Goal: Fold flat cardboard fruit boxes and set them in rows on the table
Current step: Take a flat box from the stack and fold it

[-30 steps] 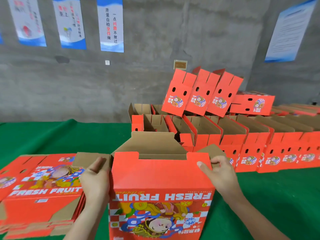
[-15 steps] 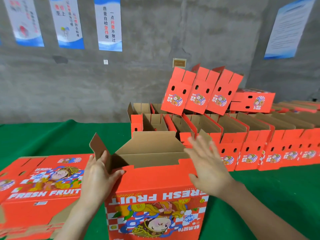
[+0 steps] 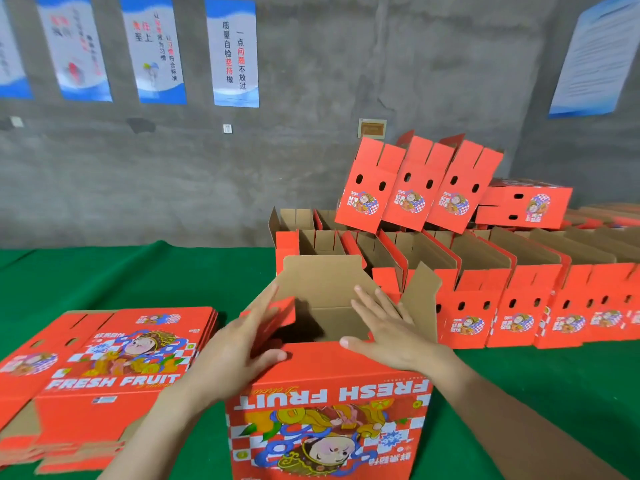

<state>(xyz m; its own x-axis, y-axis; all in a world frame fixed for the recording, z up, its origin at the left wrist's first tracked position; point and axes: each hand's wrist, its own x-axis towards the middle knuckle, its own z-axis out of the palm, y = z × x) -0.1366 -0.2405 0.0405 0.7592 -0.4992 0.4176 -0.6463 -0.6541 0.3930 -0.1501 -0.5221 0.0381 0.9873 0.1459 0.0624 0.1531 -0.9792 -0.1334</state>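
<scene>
A red "FRESH FRUIT" cardboard box [image 3: 329, 410] stands upright in front of me on the green table, its print upside down to me and its top open. My left hand [image 3: 239, 348] lies with straight fingers on the left end flap, which is tipped inward over the opening. My right hand [image 3: 388, 330] lies flat, fingers spread, over the right side of the opening; the right end flap stands up beside it. The brown back flap stands behind both hands. A stack of flat boxes [image 3: 104, 368] lies at my left.
Rows of folded open boxes [image 3: 485, 289] fill the table [image 3: 104, 278] at the right and back, with several more boxes [image 3: 419, 185] leaning on top of them. A grey concrete wall with posters [image 3: 235, 50] rises behind the table.
Both hands left the box's upper corners and moved over the opening. The left end flap swung from sticking outward to tipping inward under my left hand. The view shifted closer.
</scene>
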